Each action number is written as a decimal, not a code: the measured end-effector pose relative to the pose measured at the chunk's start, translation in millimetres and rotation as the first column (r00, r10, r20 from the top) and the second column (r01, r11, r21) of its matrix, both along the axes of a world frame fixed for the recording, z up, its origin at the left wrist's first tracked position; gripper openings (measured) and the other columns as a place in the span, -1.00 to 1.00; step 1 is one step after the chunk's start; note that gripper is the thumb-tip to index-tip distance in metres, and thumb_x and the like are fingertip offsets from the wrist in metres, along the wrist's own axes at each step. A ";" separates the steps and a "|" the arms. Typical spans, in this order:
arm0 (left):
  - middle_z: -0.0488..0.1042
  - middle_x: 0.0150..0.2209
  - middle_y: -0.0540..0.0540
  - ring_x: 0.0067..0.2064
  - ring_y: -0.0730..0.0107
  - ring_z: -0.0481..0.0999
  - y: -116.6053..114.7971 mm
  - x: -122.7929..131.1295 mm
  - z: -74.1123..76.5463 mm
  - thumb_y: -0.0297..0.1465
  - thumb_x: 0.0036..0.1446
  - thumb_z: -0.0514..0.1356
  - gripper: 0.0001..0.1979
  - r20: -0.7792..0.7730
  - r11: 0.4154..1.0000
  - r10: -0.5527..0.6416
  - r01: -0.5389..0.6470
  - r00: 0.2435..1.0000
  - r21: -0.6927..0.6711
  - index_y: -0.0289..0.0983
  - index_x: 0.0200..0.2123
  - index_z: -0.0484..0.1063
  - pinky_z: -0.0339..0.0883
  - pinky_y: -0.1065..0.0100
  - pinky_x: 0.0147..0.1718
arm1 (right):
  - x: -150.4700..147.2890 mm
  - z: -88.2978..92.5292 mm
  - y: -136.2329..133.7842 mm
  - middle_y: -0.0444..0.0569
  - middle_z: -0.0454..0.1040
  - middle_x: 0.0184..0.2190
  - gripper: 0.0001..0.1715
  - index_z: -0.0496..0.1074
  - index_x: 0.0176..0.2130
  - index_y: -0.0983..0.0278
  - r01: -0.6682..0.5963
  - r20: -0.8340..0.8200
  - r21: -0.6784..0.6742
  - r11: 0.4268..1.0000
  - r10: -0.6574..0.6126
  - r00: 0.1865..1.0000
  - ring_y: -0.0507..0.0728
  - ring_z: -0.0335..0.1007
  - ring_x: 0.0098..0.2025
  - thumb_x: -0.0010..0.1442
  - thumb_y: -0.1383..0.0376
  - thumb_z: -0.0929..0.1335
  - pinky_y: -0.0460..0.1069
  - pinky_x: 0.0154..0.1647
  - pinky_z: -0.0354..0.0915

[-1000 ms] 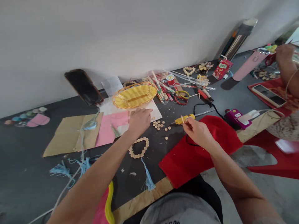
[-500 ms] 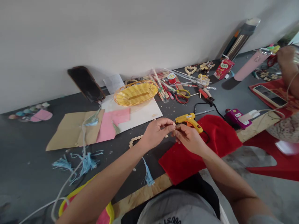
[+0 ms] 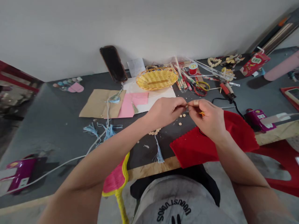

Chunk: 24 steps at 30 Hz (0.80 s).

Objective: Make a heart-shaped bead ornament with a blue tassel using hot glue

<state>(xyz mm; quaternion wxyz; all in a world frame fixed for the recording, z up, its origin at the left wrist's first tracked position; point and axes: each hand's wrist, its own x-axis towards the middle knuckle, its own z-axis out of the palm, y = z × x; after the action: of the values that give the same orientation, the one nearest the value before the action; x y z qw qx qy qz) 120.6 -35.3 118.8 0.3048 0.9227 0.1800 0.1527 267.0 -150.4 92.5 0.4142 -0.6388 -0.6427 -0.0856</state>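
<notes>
Far left there's a purple socket box [image 3: 23,174] with a white cable [image 3: 70,161] snaking off across the dark table. Further back is a pink cutout [image 3: 76,87] beside a row of little coloured rounds, then some brown paper [image 3: 94,104] with a couple of blue tassels [image 3: 109,132] lying in front. A phone [image 3: 113,63] leans on the wall behind that, and pink paper [image 3: 127,102] overlaps a white sheet [image 3: 143,107].

Next, the ring of flower beads [image 3: 154,132] is on the table, mostly tucked out of sight under the left forearm, its own tassel [image 3: 159,153] trailing toward the table edge. The yellow basket [image 3: 157,79] sits behind, on the sheet.

Now the left hand [image 3: 164,113]: thumb and index tips together, pinching a tiny pale piece [image 3: 187,105], other fingers curled under so I can't really see them. A few loose flower beads [image 3: 180,123] lie just below that pinch.

The right hand [image 3: 206,116] meets it tip to tip, thumb and index clamped on the same little bit; too small to say what it is. Some yellow-orange thing [image 3: 202,114] peeks out by its curled fingers, and I can't tell if they touch it. Red cloth [image 3: 217,143] is under that wrist, scissors [image 3: 202,88] and pliers [image 3: 226,90] behind, and a second purple box [image 3: 259,119] off to the right.
</notes>
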 end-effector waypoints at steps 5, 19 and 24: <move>0.59 -0.33 -0.03 -0.31 0.38 0.51 -1.3 -2.2 0.7 -0.45 0.19 0.07 -0.80 0.002 0.999 -0.031 0.031 1.000 0.031 -0.26 -0.24 0.50 0.24 0.39 -0.35 | 2.0 0.0 -0.8 -0.08 0.61 -0.38 -0.90 0.45 -0.34 0.22 0.045 0.009 0.007 0.999 -0.045 0.999 0.08 0.54 -0.35 0.17 0.39 0.33 -0.05 -0.32 0.39; 0.49 -0.33 -0.07 -0.36 0.51 0.53 7.8 -18.3 -4.8 -0.36 0.24 0.16 -0.86 0.281 0.841 0.130 0.045 0.951 -0.540 -0.31 -0.34 0.39 0.42 0.43 -0.33 | 3.6 -46.4 4.9 -0.12 0.48 -0.43 -0.80 0.44 -0.24 0.25 -0.327 -0.668 -0.361 0.873 0.002 0.744 0.02 0.36 -0.48 0.13 0.20 0.38 -0.06 -0.44 0.32; 0.51 -0.31 -0.09 -0.35 0.48 0.52 9.2 -22.2 -12.0 -0.27 0.24 0.18 -0.80 0.297 0.821 0.128 0.067 0.946 -0.567 -0.31 -0.33 0.40 0.43 0.37 -0.30 | -17.0 -51.6 12.4 -0.09 0.53 -0.32 -0.77 0.44 -0.20 0.20 -0.481 -0.734 -0.298 0.824 0.124 0.667 0.05 0.43 -0.41 0.16 0.14 0.38 0.01 -0.36 0.42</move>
<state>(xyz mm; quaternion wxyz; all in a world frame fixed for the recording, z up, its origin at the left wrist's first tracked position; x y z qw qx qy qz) 98.4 -26.1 106.8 0.5892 0.7486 0.1799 0.2453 250.0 -138.0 40.9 0.4628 -0.5837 -0.5432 0.3874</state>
